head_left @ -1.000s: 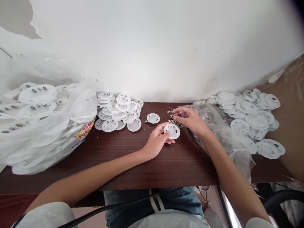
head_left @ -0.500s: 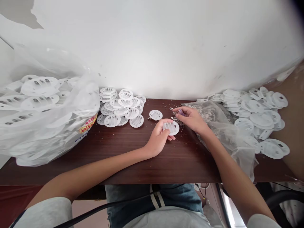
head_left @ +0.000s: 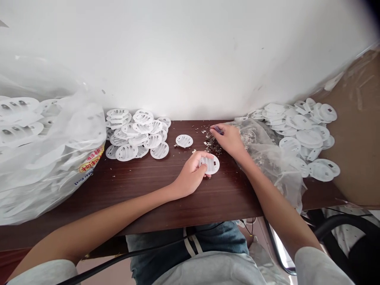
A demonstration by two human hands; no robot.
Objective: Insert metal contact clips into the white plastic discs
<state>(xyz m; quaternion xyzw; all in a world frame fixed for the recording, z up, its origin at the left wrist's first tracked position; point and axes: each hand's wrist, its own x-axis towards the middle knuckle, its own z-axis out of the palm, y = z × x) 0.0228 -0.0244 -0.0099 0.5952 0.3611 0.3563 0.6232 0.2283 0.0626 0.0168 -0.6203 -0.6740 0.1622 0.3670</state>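
Note:
My left hand [head_left: 190, 174] is closed on the edge of a round white plastic disc [head_left: 211, 165] with ribs and a small rectangular slot, held just above the table. My right hand [head_left: 230, 138] is closed round a small purple stick-like piece [head_left: 219, 130]; whether its fingertips pinch anything else is too small to tell. Below and beside those fingertips lies a heap of tiny metal pieces [head_left: 213, 144]. A single white disc [head_left: 184, 141] rests on the table beyond my left hand.
Stacked white discs [head_left: 136, 134] stand at the back left, beside a large clear bag [head_left: 59, 158] full of discs. On the right are a crumpled clear bag [head_left: 276, 170] of small parts, more loose discs [head_left: 308, 136] and a cardboard box [head_left: 359, 130]. A white wall [head_left: 190, 59] closes the back.
The view has turned to the right. My right hand has shifted slightly toward the wall, baring more of the metal heap. My left hand keeps its hold on the disc, now a little nearer to me.

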